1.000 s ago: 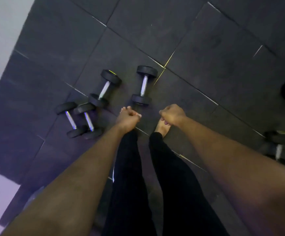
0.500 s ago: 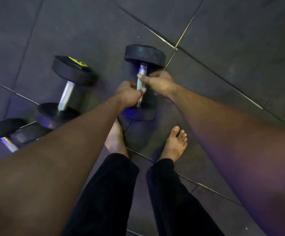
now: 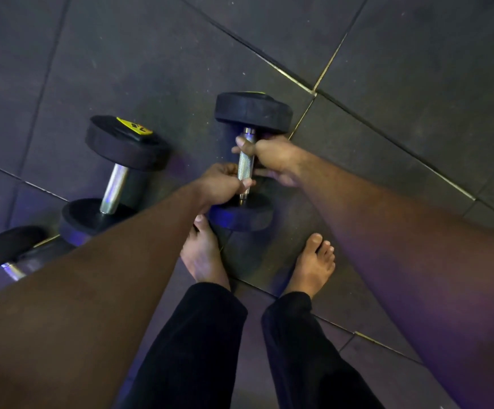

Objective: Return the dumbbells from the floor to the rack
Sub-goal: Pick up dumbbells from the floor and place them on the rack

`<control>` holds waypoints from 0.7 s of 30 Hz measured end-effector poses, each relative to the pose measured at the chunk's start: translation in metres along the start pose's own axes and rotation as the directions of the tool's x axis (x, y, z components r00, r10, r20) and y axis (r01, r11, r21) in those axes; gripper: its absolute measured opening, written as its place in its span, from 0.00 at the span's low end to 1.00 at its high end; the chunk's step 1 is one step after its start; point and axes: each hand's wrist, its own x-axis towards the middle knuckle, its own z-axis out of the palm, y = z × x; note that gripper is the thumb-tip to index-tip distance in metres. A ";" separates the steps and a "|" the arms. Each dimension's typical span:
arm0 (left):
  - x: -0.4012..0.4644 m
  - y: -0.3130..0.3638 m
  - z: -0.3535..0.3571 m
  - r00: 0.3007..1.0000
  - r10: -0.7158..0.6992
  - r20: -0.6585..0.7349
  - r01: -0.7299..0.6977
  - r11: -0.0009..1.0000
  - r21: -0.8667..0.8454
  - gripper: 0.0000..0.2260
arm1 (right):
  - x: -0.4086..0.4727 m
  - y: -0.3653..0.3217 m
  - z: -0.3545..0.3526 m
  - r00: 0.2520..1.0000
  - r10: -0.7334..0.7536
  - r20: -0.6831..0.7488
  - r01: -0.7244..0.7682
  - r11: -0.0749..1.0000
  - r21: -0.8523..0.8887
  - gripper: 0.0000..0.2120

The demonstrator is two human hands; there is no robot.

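Grip: left hand (image 3: pixel 222 184) and right hand (image 3: pixel 272 157) both clasp dumbbell (image 3: pixel 245 165) handle | second dumbbell (image 3: pixel 116 175) just left

Looks like a gym or home workout room: dark rubber floor tiles (image 3: pixel 151 54) with visible seams, and black dumbbells (image 3: pixel 116 172) with chrome handles lying around.

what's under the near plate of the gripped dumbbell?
Dark floor mat and the left big toe at the near plate edge. Whether the plate rests on the mat or toe cannot be seen; it covers that.
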 end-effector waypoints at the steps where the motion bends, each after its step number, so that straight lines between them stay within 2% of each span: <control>1: 0.000 0.002 0.000 1.000 -0.004 0.012 0.004 1.000 0.020 0.11 | 0.001 -0.001 0.001 1.000 0.016 0.014 -0.016 1.000 -0.018 0.07; 5: -0.003 0.007 -0.001 0.999 -0.017 0.036 0.015 0.998 0.069 0.08 | 0.002 -0.008 0.005 0.997 0.075 0.032 -0.074 0.996 -0.039 0.10; 8: -0.012 0.015 0.002 1.000 -0.001 0.028 -0.002 0.997 0.076 0.08 | -0.003 -0.009 0.008 0.997 0.040 -0.069 -0.048 0.992 -0.120 0.13; 10: -0.019 0.015 0.006 1.000 0.002 -0.018 0.000 0.995 0.098 0.08 | -0.010 -0.004 0.011 0.987 -0.026 -0.156 0.008 0.993 -0.115 0.12; 12: -0.022 0.005 0.009 0.999 0.001 -0.044 0.005 0.991 0.133 0.13 | -0.022 0.007 0.012 0.974 -0.082 -0.211 0.073 0.996 -0.053 0.10; 14: -0.029 -0.001 0.010 0.996 0.068 -0.055 -0.056 0.980 0.191 0.21 | -0.040 0.022 0.013 0.961 -0.121 -0.248 0.134 0.990 0.035 0.05; 15: -0.036 0.000 0.010 0.992 0.110 -0.056 -0.093 0.966 0.242 0.21 | -0.051 0.029 0.014 0.951 -0.160 -0.267 0.174 0.984 0.032 0.05; 16: -0.044 0.004 0.011 0.987 0.148 -0.066 -0.120 0.941 0.315 0.18 | -0.061 0.036 0.016 0.933 -0.215 -0.289 0.221 0.975 -0.012 0.11; 18: -0.057 0.008 0.013 0.956 0.253 -0.149 -0.163 0.880 0.446 0.13 | -0.083 0.047 0.021 0.892 -0.338 -0.300 0.312 0.941 -0.132 0.13; 20: -0.069 0.012 0.016 0.914 0.370 -0.170 -0.255 0.846 0.469 0.14 | -0.107 0.047 0.027 0.805 -0.499 -0.320 0.456 0.866 -0.204 0.16; 21: -0.076 0.015 0.016 0.900 0.400 -0.174 -0.285 0.841 0.460 0.13 | -0.116 0.043 0.029 0.755 -0.557 -0.347 0.527 0.829 -0.186 0.14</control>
